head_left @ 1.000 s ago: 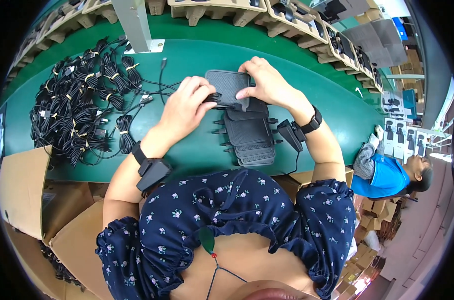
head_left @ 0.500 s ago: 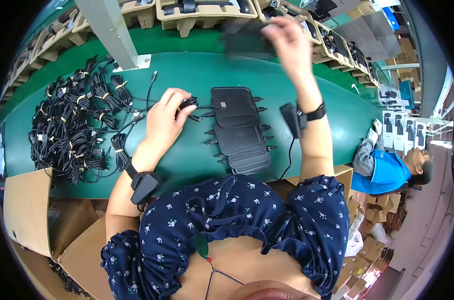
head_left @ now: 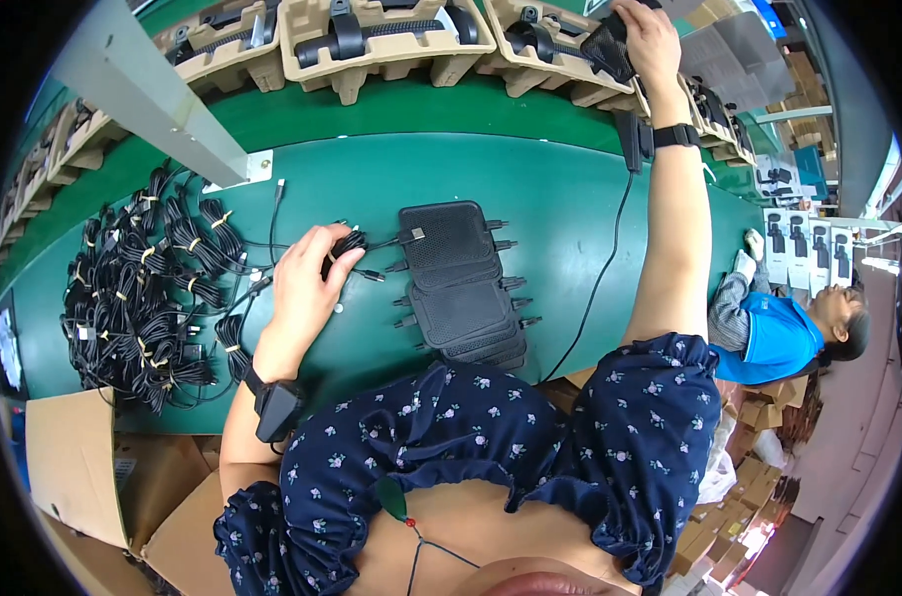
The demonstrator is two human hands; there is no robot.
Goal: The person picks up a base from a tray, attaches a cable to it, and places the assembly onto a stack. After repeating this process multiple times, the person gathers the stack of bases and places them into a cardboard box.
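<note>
Standing open at my near left, a cardboard box (head_left: 74, 462) shows stiff brown flaps. Midway along the smooth green desk (head_left: 560, 219) sits a stack of panels (head_left: 451, 238): black, flat, round-cornered, finely textured, with stubby plugs jutting from both sides. My left hand (head_left: 305, 276), just left of it, has its fingers closed around a coil of cable (head_left: 344, 245), dark and rubbery. Farther left lies a tangled heap of cables (head_left: 138, 298), tied with pale bands. Beyond the desk runs a row of trays (head_left: 411, 58), rough tan pulp with black parts inside. Since half a second ago my right hand (head_left: 653, 48) has swung outward and rightward, carrying a single panel (head_left: 607, 50) to a far tray; I take it that this piece is finished with the desk. My fingers overlap its far edge, but I cannot tell whether they pinch it or are loosening.
</note>
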